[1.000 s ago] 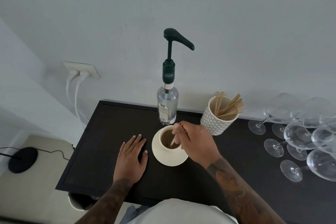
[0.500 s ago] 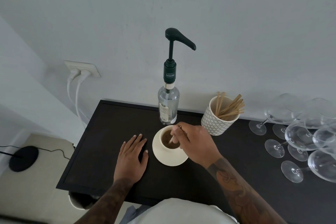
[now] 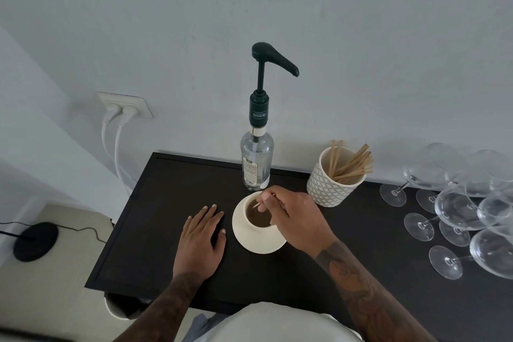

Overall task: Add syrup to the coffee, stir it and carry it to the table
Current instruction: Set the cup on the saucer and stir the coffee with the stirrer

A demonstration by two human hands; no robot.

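A cream cup full of brown coffee stands on its cream saucer on the dark counter. My right hand hovers over the cup's right side and pinches a thin wooden stirrer, whose tip dips into the coffee. My left hand lies flat on the counter just left of the saucer, fingers spread, holding nothing. Right behind the cup stands the clear syrup bottle with a dark green pump.
A patterned white pot of several wooden stirrers stands right of the bottle. Several wine glasses crowd the counter's right end. The wall socket with two white plugs is at the left; a black round base lies on the floor.
My right hand has shifted the stirrer around inside the cup, its tip now toward the cup's far left side. My left hand and the cup have stayed put.
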